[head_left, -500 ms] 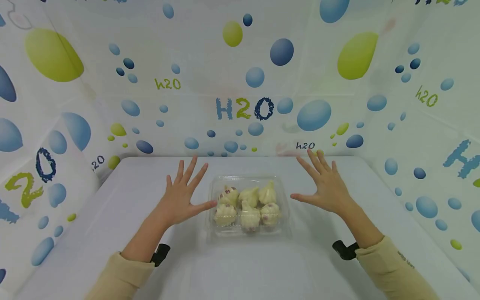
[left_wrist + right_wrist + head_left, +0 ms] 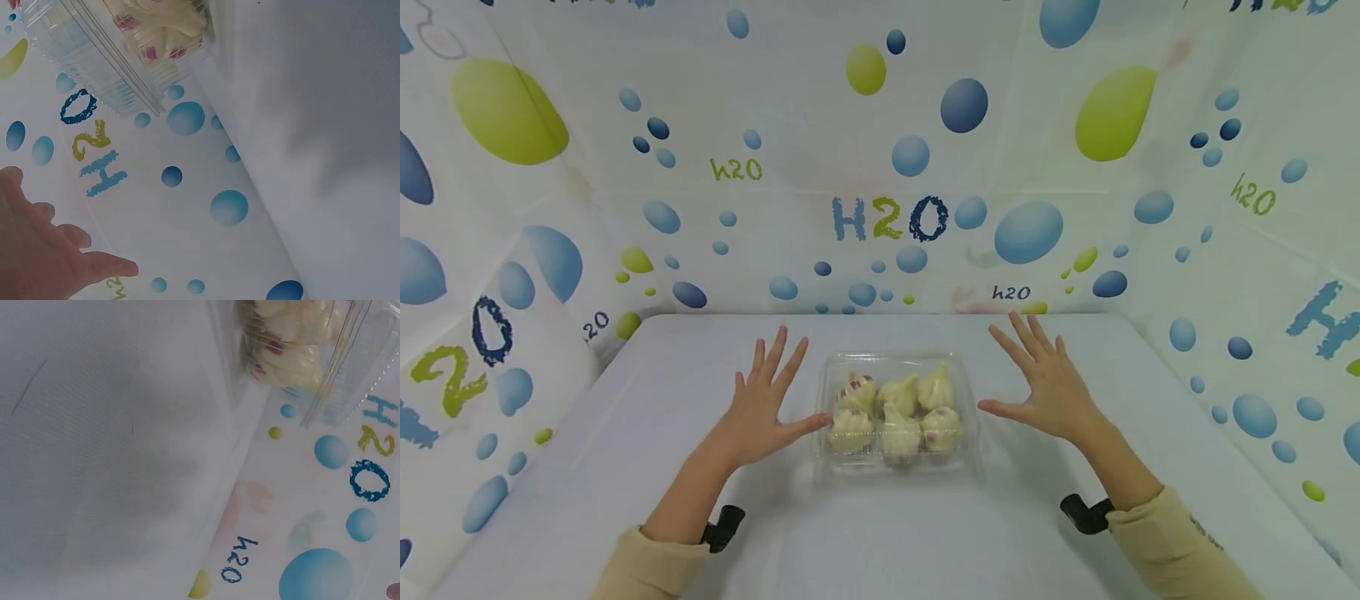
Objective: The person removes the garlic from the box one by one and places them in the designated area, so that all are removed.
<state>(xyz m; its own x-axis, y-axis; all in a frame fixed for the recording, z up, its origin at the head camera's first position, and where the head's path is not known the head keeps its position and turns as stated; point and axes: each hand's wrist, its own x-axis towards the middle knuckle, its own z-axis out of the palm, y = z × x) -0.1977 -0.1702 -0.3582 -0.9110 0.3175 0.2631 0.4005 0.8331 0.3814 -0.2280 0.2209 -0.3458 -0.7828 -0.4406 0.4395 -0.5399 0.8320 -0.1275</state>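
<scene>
A clear plastic clamshell box (image 2: 891, 360) sits at the middle of the table with its lid down. Inside are several cream-coloured, pointed lumps (image 2: 899, 433), some with purple patches. To the left of the box is my left hand (image 2: 760, 421), fingers straight and spread, the thumb tip overlapping the box's left edge in the head view. My right hand (image 2: 1052, 392) is on the other side, also spread wide, its thumb pointing at the box's right edge. Neither hand holds anything. In the right wrist view only a fingertip (image 2: 394, 592) shows.
A white cloth covers the table (image 2: 880, 542). Behind and at both sides stands a white backdrop (image 2: 805, 100) printed with blue and green drops and H2O lettering. Black wrist cameras are strapped at each cuff, the left camera (image 2: 724, 528) and right camera (image 2: 1086, 513).
Both hands have shifted slightly down the head view, toward the body, with the fingers still spread. The box has stayed where it was.
</scene>
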